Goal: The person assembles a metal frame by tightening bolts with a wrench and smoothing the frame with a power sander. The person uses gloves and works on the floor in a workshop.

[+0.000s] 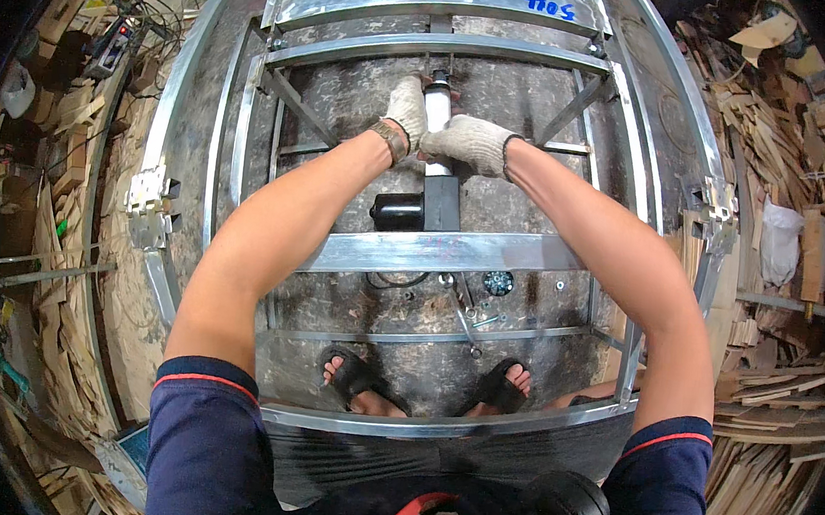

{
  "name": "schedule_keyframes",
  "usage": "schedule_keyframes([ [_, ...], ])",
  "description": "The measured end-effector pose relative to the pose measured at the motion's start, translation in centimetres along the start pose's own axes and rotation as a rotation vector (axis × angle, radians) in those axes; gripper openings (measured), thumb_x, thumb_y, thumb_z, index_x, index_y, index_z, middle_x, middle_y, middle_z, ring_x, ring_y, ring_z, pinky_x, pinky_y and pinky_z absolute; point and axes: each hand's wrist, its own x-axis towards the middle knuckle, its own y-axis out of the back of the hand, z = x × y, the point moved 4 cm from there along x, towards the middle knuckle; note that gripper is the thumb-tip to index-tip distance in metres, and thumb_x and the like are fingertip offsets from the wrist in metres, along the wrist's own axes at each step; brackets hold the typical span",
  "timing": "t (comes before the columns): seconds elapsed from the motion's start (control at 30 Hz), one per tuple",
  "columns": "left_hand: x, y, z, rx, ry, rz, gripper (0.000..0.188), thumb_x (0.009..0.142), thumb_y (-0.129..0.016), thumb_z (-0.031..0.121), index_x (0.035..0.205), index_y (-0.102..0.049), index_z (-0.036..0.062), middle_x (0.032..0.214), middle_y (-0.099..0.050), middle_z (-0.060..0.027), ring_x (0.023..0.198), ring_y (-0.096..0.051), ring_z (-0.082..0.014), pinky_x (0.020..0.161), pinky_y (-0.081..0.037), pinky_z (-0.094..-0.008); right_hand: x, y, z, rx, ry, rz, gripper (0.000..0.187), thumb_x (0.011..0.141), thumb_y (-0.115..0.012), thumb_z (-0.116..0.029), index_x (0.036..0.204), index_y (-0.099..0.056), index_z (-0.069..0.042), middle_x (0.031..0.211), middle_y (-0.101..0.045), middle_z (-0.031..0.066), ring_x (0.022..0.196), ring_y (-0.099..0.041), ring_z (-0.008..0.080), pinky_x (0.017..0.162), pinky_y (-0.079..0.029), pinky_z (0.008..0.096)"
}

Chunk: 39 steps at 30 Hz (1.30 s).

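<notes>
Left arm (284,217) and right arm (625,242) stretch forward, bowed outward; the gloved left hand (407,108) and right hand (473,145) curl close together.

Hands: two gloved — left hand (407,105), right hand (471,145). One wristwatch (390,142), one actuator (437,111), one black motor cylinder (398,213), two sandals (355,375), two navy sleeves (208,436). Wood strips (754,508) — too many to count.
</notes>
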Motion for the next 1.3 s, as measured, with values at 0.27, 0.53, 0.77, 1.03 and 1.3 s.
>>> schedule_keyframes([
  [0.27, 0.6, 0.5, 0.2, 0.058, -0.016, -0.009, 0.033, 0.092, -0.049, 0.032, 0.091, -0.061, 0.0011, 0.080, -0.065, -0.0168, 0.068, -0.063, -0.0329, 0.066, -0.056, -0.0481, 0.0, 0.1, -0.1, -0.080, -0.051, 0.037, 0.025, 0.081, -0.071, -0.027, 0.084, -0.071, -0.002, 0.073, -0.063, 0.0055, 0.060, -0.057, 0.0162, 0.055, -0.050, 0.0357],
  [0.53, 0.8, 0.4, 0.5, 0.041, -0.070, -0.036, 0.012, 0.101, -0.053, 0.020, 0.098, -0.057, 0.0090, 0.083, -0.066, -0.0094, 0.073, -0.064, -0.0259, 0.066, -0.057, -0.0422, -0.7, 0.0, -0.5, -0.003, -0.043, 0.011, 0.023, 0.079, -0.073, -0.025, 0.081, -0.071, -0.002, 0.069, -0.063, 0.0064, 0.056, -0.056, 0.0165, 0.050, -0.044, 0.0355],
  [0.77, 0.3, -0.3, 1.1, 0.061, -0.115, -0.029, 0.012, 0.100, -0.054, 0.021, 0.099, -0.057, 0.0101, 0.085, -0.067, -0.0079, 0.071, -0.064, -0.0240, 0.064, -0.055, -0.0400, -0.3, 0.5, -0.4, -0.102, 0.020, 0.020, 0.021, 0.079, -0.073, -0.023, 0.084, -0.073, -0.003, 0.074, -0.067, 0.0062, 0.059, -0.058, 0.0173, 0.051, -0.048, 0.0354],
  [1.03, -1.3, -1.0, 1.2, 0.075, -0.043, -0.021, 0.017, 0.105, -0.048, 0.030, 0.102, -0.056, 0.0158, 0.086, -0.066, -0.0098, 0.075, -0.067, -0.0267, 0.066, -0.060, -0.0484, 1.8, -0.3, 0.4, 0.023, 0.059, -0.003, 0.019, 0.083, -0.070, -0.018, 0.093, -0.067, -0.002, 0.079, -0.067, 0.0040, 0.067, -0.060, 0.0139, 0.056, -0.046, 0.0323],
  [1.3, 0.9, -0.1, 1.2, 0.052, -0.008, -0.001, 0.021, 0.102, -0.053, 0.036, 0.094, -0.057, 0.0168, 0.080, -0.063, -0.0071, 0.064, -0.060, -0.0248, 0.054, -0.053, -0.0431, 1.1, 0.0, -0.6, -0.126, 0.100, -0.009, 0.022, 0.078, -0.076, -0.020, 0.089, -0.068, -0.003, 0.079, -0.068, 0.0050, 0.068, -0.057, 0.0137, 0.060, -0.047, 0.0301],
])
